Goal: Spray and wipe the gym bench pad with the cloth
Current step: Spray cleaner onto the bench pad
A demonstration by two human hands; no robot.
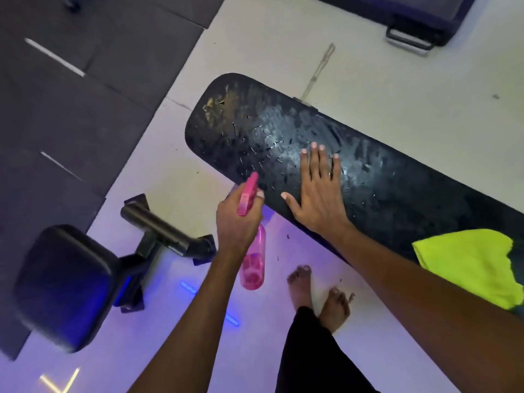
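Step in hand: spraying, as I judge it. The bench pad (pixel 354 154) is beaded with droplets and shows no dry wiped swath, and the cloth (pixel 467 265) lies untouched.

Left hand (pixel 238 222): clamped around the neck of the pink spray bottle (pixel 253 259), a finger resting on the trigger, the nozzle pointing toward the far-left end of the pad. The bottle hangs just off the pad's near edge, over the floor (pixel 397 66).

Right hand (pixel 320 191): fingers apart and flat, palm down on the wet surface near its middle, gripping nothing. It seems to be steadying the pad or feeling the wetness; I cannot tell which.

Where the pad is: running from the far-left centre of the scene down to the right edge, raised above the pale floor, with the person's bare feet (pixel 320 296) just beside its near side.

How the pad looks: black, long, rounded at the far-left end, glistening with spray. Near that end the cover is cracked and worn through in a tan patch (pixel 218 106), with small tears scattered around it.

Cloth: bright yellow-green, crumpled, draped on the pad's near-right part, well apart from both hands.

Next move calls for: the right hand to lift off, reach right for the cloth, and rub over the wet area, going gently at the torn patch so the cloth does not snag the flaking cover.
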